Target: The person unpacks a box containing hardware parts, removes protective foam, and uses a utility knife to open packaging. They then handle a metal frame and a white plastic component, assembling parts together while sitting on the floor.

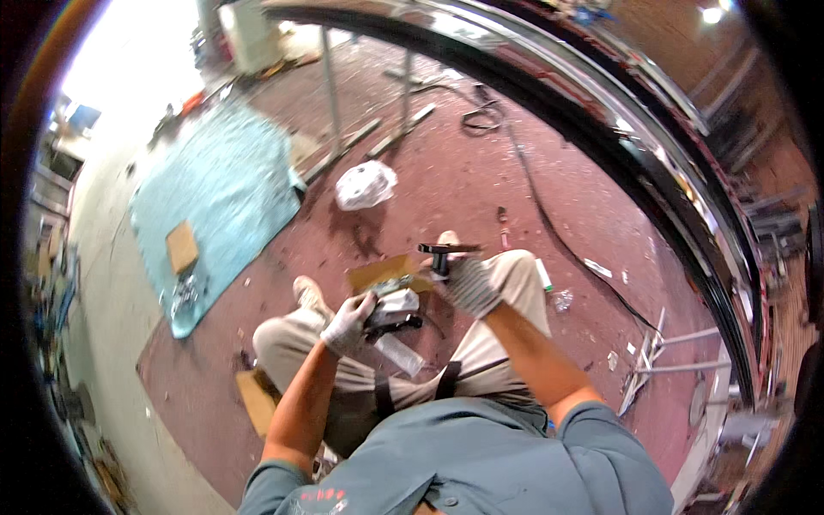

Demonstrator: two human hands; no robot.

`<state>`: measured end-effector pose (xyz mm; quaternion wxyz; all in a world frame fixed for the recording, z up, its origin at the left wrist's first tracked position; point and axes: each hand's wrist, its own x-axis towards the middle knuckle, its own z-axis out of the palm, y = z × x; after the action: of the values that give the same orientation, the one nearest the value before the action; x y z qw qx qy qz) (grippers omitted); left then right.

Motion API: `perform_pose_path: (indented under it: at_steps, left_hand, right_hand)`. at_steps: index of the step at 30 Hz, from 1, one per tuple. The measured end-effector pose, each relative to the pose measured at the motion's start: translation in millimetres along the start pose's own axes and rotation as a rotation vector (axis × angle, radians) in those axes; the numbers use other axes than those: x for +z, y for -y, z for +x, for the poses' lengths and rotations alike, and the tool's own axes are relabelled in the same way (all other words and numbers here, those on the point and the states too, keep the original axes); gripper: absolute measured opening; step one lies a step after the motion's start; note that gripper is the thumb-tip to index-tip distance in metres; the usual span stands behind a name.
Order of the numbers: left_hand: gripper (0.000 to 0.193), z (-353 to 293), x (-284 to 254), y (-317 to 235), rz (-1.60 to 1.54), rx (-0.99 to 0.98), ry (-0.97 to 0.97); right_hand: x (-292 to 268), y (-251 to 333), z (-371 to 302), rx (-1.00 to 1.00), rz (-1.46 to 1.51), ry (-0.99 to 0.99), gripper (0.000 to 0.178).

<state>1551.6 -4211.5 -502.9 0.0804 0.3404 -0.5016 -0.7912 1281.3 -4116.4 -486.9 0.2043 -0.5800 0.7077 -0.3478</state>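
I sit on the floor with legs bent, both hands in pale gloves between my knees. My right hand point(470, 288) is closed round the stem of a black T-shaped handle point(441, 257), its flat bar on top. Lower and to the left, my left hand point(348, 325) is closed on a dark handle-like part point(396, 326), blurred and partly hidden by the fingers. White wrapping point(398, 301) lies against that part. Just beyond is an open cardboard box point(365, 275) with small metallic pieces at its near side. A clear plastic sleeve point(399, 354) rests below the left hand's part.
A light-blue blanket point(219, 184) with a small carton point(181, 247) spreads at left. A crumpled white plastic bag point(366, 185) lies ahead. A dark cable point(541, 202) crosses the red floor point(446, 184). A long black-and-silver frame point(592, 142) arches overhead at right.
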Motion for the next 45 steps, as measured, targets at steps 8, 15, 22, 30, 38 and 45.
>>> perform_pose_path:
  at_steps: [8,15,22,30,38,45]
  left_hand:
    - [0.090,-35.1,15.0,0.9,-0.426,0.371,0.063]
    - [0.058,-32.5,39.1,-76.6,-0.036,0.454,-0.243]
    - [0.068,29.9,59.0,-48.6,0.052,0.410,-0.127]
    - [0.060,28.3,72.7,-30.3,-0.089,0.291,0.020]
    - [0.049,5.7,77.9,-37.2,-0.299,0.288,0.025]
    - [0.039,2.5,55.3,-40.4,-0.376,0.299,0.053]
  right_hand:
    - [-20.2,10.7,6.3,0.002,-0.663,0.132,0.012]
    - [-0.5,34.4,-5.0,-0.320,-0.934,0.208,0.026]
    - [11.8,94.7,-17.9,-0.141,-0.760,0.534,0.037]
    - [3.8,87.4,-35.1,-0.155,-0.690,0.613,0.033]
    - [-15.6,100.6,-50.7,-0.283,-0.638,0.518,0.028]
    - [5.5,58.2,-53.2,-0.160,-0.379,0.440,0.034]
